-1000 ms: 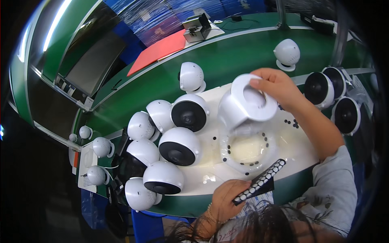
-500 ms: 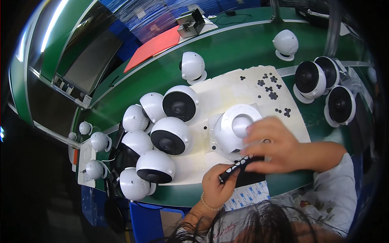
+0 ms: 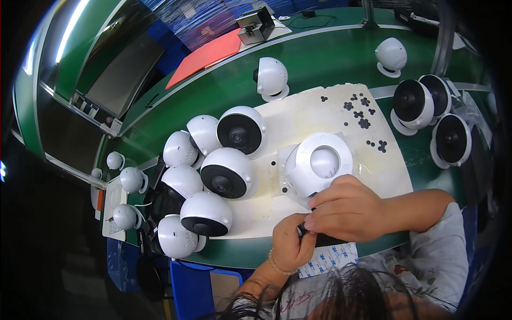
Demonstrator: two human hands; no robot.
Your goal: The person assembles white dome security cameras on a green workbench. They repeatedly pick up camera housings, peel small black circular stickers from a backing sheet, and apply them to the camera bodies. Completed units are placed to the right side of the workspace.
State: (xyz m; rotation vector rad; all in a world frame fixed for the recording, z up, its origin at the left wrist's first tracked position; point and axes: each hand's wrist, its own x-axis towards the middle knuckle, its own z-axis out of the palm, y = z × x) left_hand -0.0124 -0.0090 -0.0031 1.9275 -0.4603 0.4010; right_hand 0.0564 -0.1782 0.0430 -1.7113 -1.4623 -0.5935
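Note:
My left hand point(image 3: 290, 242) is closed around a narrow black strip point(image 3: 302, 230), mostly hidden now; white spots showed along it earlier. Fingers bent and close together, my right hand point(image 3: 349, 210) meets the strip's upper end. A small dark bit point(image 3: 313, 209) shows by its fingertips; whether it is loose or part of the strip I cannot tell. Just beyond my hands a white round camera point(image 3: 303, 160) lies with its ring-shaped base turned up, on clear plastic film. Small black round pads point(image 3: 285, 190) lie to its left on the pale sheet point(image 3: 256, 216).
Several white ball-shaped cameras point(image 3: 229, 170) with black fronts crowd the left. More cameras point(image 3: 410, 101) stand at right. Clusters of black pads point(image 3: 364, 124) dot the sheet's far right. A printed backing sheet point(image 3: 333, 258) lies near my body. A metal device point(image 3: 255, 26) stands at the back.
My right hand has come down and left, its fingers closing at the strip by my left hand. The strip is now largely covered. The whole view has shifted slightly.

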